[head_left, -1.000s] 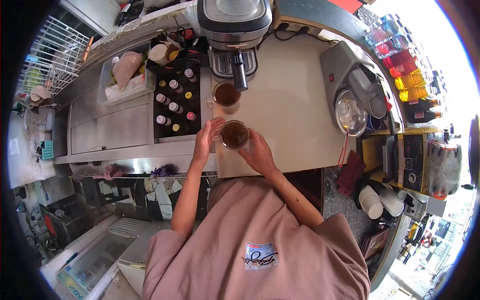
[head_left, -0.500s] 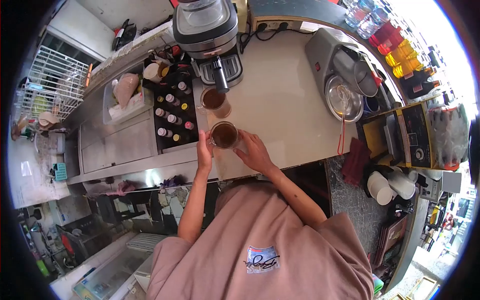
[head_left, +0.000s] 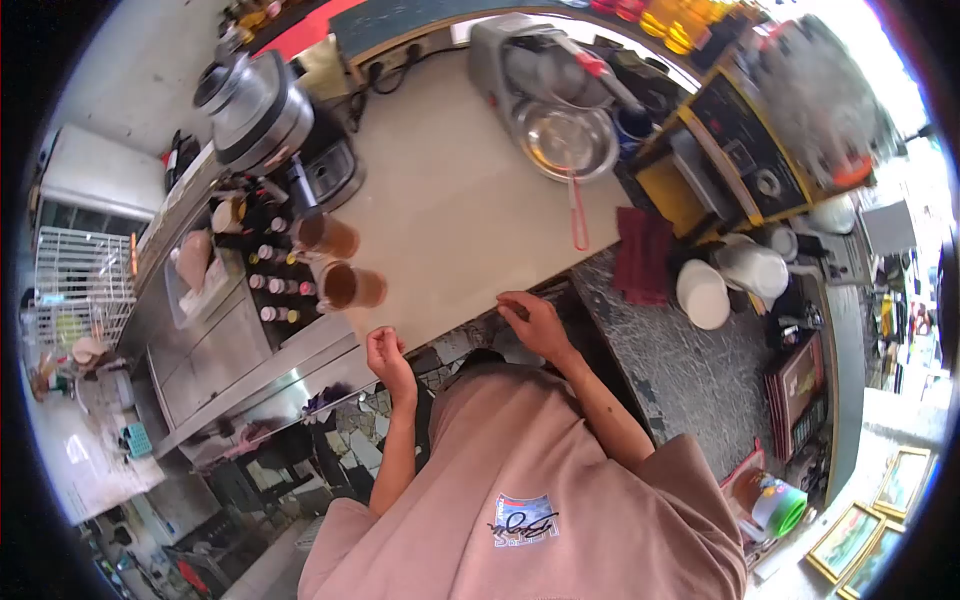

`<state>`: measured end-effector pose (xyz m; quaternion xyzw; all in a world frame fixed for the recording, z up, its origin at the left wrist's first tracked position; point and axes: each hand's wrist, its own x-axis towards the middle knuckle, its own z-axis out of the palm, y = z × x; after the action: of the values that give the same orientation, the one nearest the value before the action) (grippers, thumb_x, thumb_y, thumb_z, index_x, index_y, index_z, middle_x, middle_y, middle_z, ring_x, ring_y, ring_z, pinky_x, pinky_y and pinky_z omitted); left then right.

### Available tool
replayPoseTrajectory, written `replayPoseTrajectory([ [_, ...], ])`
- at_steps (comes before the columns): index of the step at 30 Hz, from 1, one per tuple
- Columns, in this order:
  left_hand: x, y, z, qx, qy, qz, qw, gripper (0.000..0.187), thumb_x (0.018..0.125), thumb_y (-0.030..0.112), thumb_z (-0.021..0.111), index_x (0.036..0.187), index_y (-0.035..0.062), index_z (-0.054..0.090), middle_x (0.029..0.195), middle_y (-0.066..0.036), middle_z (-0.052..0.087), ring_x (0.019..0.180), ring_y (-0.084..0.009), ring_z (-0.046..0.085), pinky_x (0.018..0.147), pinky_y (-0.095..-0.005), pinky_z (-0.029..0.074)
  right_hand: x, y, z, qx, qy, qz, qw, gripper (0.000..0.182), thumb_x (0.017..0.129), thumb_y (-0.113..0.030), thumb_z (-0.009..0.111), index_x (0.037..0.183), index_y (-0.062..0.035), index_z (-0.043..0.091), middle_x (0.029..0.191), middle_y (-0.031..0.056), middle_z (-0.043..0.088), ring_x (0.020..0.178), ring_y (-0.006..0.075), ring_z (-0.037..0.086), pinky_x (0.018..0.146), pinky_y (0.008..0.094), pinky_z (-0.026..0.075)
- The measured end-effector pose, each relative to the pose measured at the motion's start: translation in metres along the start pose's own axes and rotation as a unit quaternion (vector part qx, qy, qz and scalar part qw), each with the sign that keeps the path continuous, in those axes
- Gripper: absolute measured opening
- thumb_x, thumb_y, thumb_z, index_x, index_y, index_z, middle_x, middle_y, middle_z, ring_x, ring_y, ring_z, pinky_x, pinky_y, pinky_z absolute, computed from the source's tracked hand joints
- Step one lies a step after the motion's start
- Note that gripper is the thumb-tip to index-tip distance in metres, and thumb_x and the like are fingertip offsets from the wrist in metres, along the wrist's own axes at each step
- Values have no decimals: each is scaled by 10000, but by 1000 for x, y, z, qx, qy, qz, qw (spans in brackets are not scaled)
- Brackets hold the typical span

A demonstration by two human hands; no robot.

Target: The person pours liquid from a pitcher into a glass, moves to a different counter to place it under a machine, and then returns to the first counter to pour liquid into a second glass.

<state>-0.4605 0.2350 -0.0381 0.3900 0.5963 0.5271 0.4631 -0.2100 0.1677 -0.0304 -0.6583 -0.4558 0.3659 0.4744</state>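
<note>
Two glasses of brown drink are standing on the pale surface, near its front-left corner; the nearer glass is sitting just in front of the farther glass, the two close together but seemingly not touching; both are just right of a tray of small bottles and in front of the coffee machine.

The left hand is hanging just off the front edge of the surface, below the nearer glass and apart from it; its fingers are curling into a loose fist and grasping nothing. The right hand is resting on the front edge of the surface, well to the right of the glasses; its fingers are lying bent against the edge, empty.

As a judgement: both glasses are full nearly to the brim, so any handling is best done slowly, gripping low on the wall, lifting straight up and keeping the rim level; one glass per hand is looking safer than pinching the pair together.

The nearer glass is standing upright, its long axis vertical and its mouth opening upward; in this view the axis is appearing tipped toward the right, which is looking like lens distortion rather than real tilt; whether it has a handle I cannot tell.
</note>
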Motion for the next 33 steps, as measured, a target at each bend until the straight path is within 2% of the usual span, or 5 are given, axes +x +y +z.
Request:
replayPoseTrajectory([
  [7,-70,9,111,121,-377,61,916,70,937,68,648,986,18,649,862,-8,651,773,-87,599,719,-252,483,-113,44,-128,22,147,106,983,180,935,-100,676,1081,-2,715,985,110,750,832,165,699,766,308,541],
  [14,-202,22,227,169,-716,221,641,88,880,73,669,947,17,657,832,-91,637,751,-216,648,682,-321,505,-259,80,-223,75,392,195,896,195,956,-141,660,1083,-5,719,959,67,747,864,129,669,810,303,521],
  [21,-324,2,284,176,-817,303,459,99,877,104,668,932,23,652,915,-105,650,897,-299,641,793,-402,505,-418,91,-238,122,632,178,744,125,931,-62,665,1018,16,712,921,84,739,843,130,685,758,265,526],
  [29,-401,-23,297,198,-800,401,401,105,881,118,676,952,42,667,988,-95,646,976,-312,612,849,-425,489,-601,90,-228,-41,838,240,489,75,927,-65,658,938,2,689,787,35,690,665,71,599,593,210,460],
  [33,-414,-29,295,204,-802,405,388,107,876,120,681,954,47,670,995,-96,636,981,-313,600,852,-428,487,-676,94,-286,-259,820,318,400,218,911,-173,719,1028,4,670,897,73,688,806,177,639,748,310,514],
])
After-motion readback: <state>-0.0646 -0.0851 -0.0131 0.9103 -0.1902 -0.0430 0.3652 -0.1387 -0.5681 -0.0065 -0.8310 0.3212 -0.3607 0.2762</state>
